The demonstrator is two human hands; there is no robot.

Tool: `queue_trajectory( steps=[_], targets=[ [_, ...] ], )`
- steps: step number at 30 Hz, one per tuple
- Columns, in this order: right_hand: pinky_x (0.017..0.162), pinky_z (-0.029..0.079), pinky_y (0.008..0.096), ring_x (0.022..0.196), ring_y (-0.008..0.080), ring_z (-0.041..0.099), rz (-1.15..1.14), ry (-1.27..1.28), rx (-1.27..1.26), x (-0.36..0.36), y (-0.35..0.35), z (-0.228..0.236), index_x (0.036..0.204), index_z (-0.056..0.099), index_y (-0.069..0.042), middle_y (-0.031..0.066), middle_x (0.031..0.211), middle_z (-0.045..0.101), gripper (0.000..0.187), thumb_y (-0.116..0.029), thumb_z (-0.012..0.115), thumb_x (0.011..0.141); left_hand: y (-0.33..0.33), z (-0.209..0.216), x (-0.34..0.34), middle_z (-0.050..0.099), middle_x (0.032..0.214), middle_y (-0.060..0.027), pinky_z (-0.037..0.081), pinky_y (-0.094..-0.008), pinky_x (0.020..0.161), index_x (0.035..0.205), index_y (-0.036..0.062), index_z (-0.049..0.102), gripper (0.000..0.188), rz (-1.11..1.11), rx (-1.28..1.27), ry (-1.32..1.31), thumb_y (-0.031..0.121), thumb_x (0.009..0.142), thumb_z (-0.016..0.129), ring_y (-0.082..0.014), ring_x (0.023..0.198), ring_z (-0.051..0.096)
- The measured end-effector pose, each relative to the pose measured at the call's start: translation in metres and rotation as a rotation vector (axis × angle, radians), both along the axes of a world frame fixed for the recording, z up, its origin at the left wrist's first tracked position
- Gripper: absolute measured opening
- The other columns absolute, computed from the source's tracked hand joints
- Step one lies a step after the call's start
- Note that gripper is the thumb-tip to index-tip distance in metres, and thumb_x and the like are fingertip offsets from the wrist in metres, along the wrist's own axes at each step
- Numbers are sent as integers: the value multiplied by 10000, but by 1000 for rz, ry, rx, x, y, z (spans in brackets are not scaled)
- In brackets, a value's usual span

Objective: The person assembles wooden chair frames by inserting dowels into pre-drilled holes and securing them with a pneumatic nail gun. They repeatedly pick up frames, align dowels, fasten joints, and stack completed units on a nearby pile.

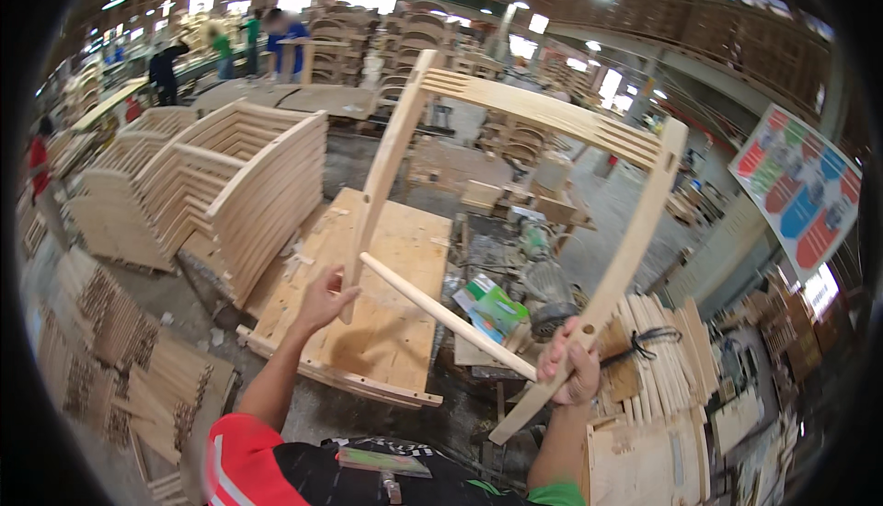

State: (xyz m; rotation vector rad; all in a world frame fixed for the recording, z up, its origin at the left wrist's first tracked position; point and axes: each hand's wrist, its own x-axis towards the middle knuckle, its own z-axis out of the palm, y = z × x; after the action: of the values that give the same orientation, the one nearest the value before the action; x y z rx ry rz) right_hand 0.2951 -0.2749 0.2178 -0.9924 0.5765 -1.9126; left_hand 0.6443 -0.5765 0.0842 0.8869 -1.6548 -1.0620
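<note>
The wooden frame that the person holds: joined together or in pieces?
Joined: the top rail meets both legs, with a round rung between; its seating by the right hand is unclear.

The right hand (570,368) hid part of the right post (636,247) of the wooden chair-back frame (390,152). The lower edge cut off the person's torso (303,471). Background workers (166,74) were blurred.

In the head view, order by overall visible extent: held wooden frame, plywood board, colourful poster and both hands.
1. Wooden frame
2. Plywood board
3. Colourful poster
4. Left hand and right hand: too alike to rank
</note>
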Motion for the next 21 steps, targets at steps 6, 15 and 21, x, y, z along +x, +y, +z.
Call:
queue_trajectory(
  steps=[6, 15, 21],
  targets=[
    [508, 567, 374, 616, 214, 639, 55, -95, -17, -19, 9, -9, 1281, 500, -19, 120, 869, 622, 373, -189, 695, 1012, 23, -14, -18, 650, 814, 8, 509, -289, 664, 1133, 43, 692, 331, 33, 161, 93, 305, 958, 793, -86, 724, 601],
    [458, 515, 311, 574, 165, 572, 31, -207, 80, -45, 12, -30, 1408, 459, -32, 78, 864, 572, 425, -342, 537, 1126, 59, -8, -8, 779, 963, -115, 562, -373, 753, 1185, 7, 727, 454, 363, -191, 23, 370, 929, 820, -235, 814, 729],
    [396, 469, 241, 576, 118, 567, -228, 28, 176, -48, -23, -9, 1517, 413, -43, 57, 889, 569, 519, -424, 422, 1164, 65, 46, 15, 773, 961, -180, 564, -430, 788, 1208, 82, 744, 535, 481, 28, -229, 515, 899, 797, -335, 874, 748]
  ],
)
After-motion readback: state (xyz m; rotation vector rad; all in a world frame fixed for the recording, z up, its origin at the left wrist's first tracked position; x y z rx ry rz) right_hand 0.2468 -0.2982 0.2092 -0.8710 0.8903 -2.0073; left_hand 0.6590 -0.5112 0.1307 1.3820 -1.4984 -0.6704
